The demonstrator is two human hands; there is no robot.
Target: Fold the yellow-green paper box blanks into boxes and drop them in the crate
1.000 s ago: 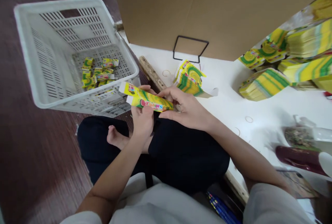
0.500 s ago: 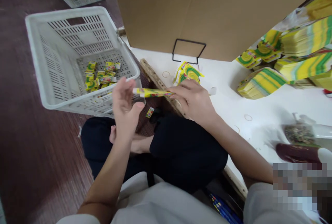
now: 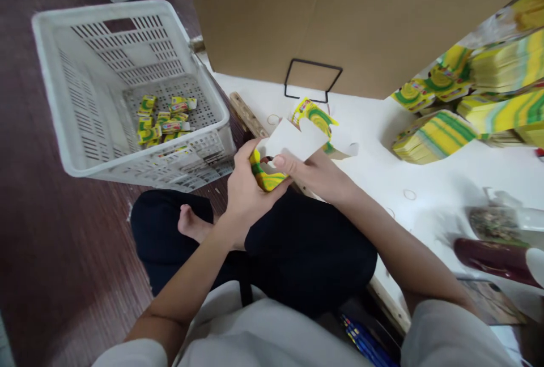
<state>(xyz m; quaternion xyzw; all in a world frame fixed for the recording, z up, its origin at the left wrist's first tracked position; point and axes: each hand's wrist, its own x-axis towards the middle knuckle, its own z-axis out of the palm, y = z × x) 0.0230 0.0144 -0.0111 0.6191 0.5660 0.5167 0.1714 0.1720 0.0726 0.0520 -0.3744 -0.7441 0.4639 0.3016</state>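
A small yellow-and-green carton [image 3: 271, 181] is between both hands above my lap, with its white inner side and flaps turned up. My left hand [image 3: 246, 188] wraps round the carton's left side and underside. My right hand [image 3: 325, 177] grips its right side, the thumb pressing by the opening at the white flap [image 3: 296, 139]. A dark, round-edged gap shows in the carton; what lies inside cannot be made out. Just beyond the hands, flat yellow carton blanks [image 3: 315, 115] lie on the white table [image 3: 369, 180].
A white plastic crate [image 3: 70, 171] at left holds several small yellow boxes [image 3: 164, 120]. A large cardboard box [image 3: 289, 16] stands at the back behind a black wire stand [image 3: 312, 63]. Stacked flat cartons [image 3: 433, 137], a dark red cylinder [image 3: 493, 259] and a phone [image 3: 491, 301] are at right.
The flattened carton has been opened out, its white inside now showing. My left hand has moved right and closed round it; my right hand keeps hold.
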